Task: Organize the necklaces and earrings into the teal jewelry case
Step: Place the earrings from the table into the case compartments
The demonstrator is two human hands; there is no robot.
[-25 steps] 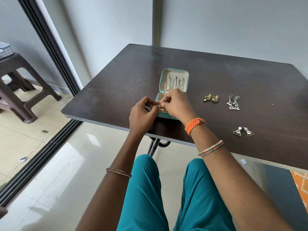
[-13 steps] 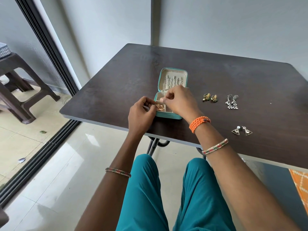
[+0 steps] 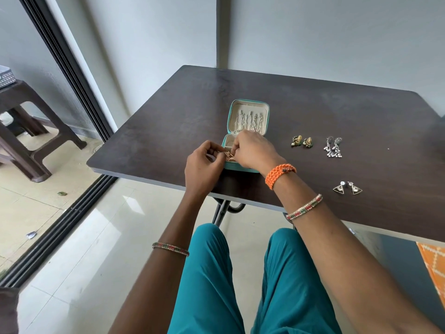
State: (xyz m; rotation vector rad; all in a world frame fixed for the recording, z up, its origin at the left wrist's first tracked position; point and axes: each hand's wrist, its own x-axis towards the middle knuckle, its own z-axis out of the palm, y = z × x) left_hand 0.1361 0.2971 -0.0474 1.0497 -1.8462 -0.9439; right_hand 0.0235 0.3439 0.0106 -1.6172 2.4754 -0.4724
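Note:
The teal jewelry case (image 3: 231,109) lies open near the table's front edge, its cream lid holding several silver necklaces (image 3: 250,121). My left hand (image 3: 204,165) and my right hand (image 3: 255,150) meet over the case's base, both pinching a small gold earring (image 3: 230,155) at its left compartment. My right hand covers most of the base. To the right on the table lie a gold earring pair (image 3: 302,141), a silver dangling pair (image 3: 333,147) and a triangular pair (image 3: 347,188).
The dark table (image 3: 361,112) stands against a grey wall, its front edge over my teal-clad knees. A brown plastic stool (image 3: 24,131) stands beyond the sliding door track (image 3: 55,227) at left. An orange patterned cloth (image 3: 433,266) shows at lower right.
My right hand has shifted slightly back and right over the case's base, uncovering the gold earring between my fingers. My left hand stays at the case's left edge.

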